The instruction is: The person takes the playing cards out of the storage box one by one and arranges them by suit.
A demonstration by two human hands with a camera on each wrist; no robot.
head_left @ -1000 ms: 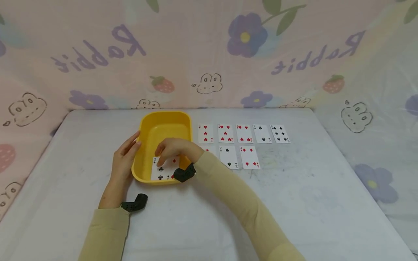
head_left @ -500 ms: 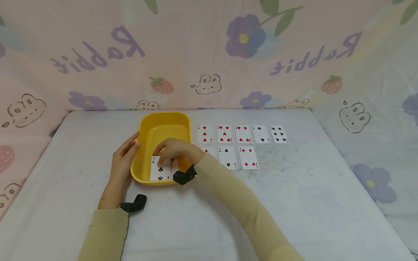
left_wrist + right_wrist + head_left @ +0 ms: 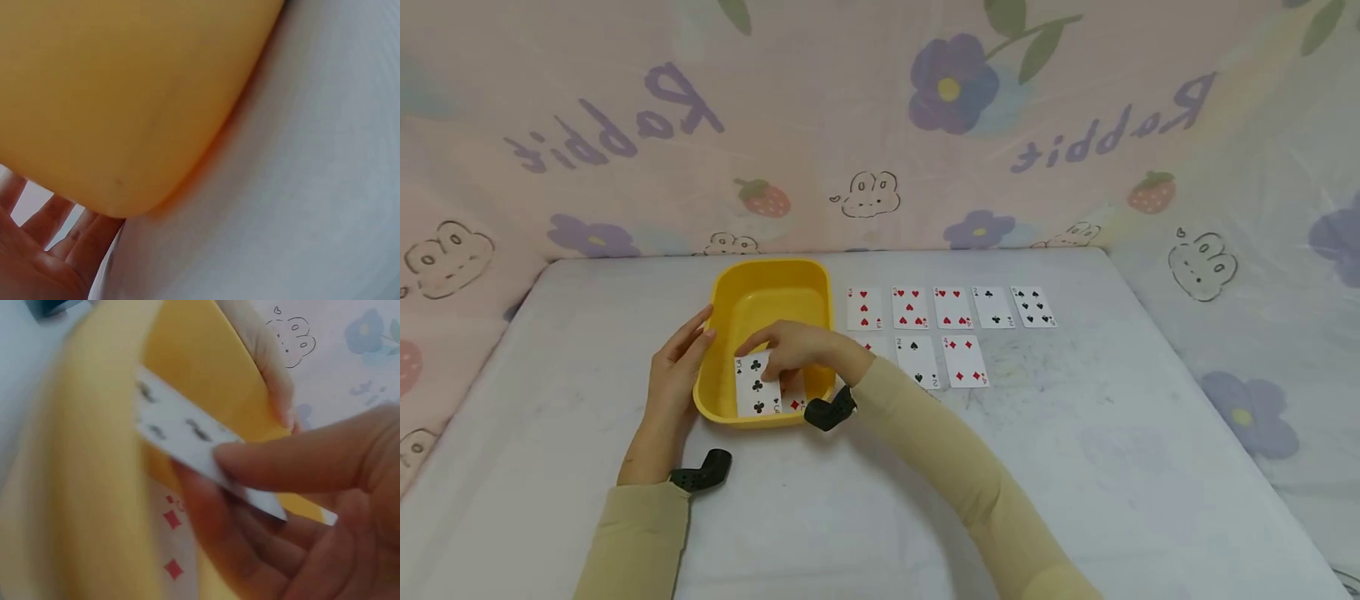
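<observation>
A yellow plastic basin [image 3: 772, 282] stands on the table's left half. My left hand [image 3: 672, 371] rests against its left outer wall, fingers extended; in the left wrist view that hand [image 3: 53, 250] touches the basin's underside edge. Inside the basin, my right hand [image 3: 801, 346] pinches a three of clubs playing card [image 3: 758, 385]. The right wrist view has the thumb on this card's face [image 3: 181, 425] and fingers behind it, the card tilted up. Lower in the basin lies a diamond card [image 3: 794, 402], partly covered.
Right of the basin, several playing cards lie face up in two rows. The back row runs from a three of hearts [image 3: 864, 309] to a six of spades [image 3: 1033, 307]. In front are a half-hidden diamond card, a two of spades [image 3: 917, 362] and a four of diamonds [image 3: 966, 362].
My right hand has lifted and drawn the three of clubs leftward off the diamond card, showing more of both. My left hand has stayed at the basin's side.
</observation>
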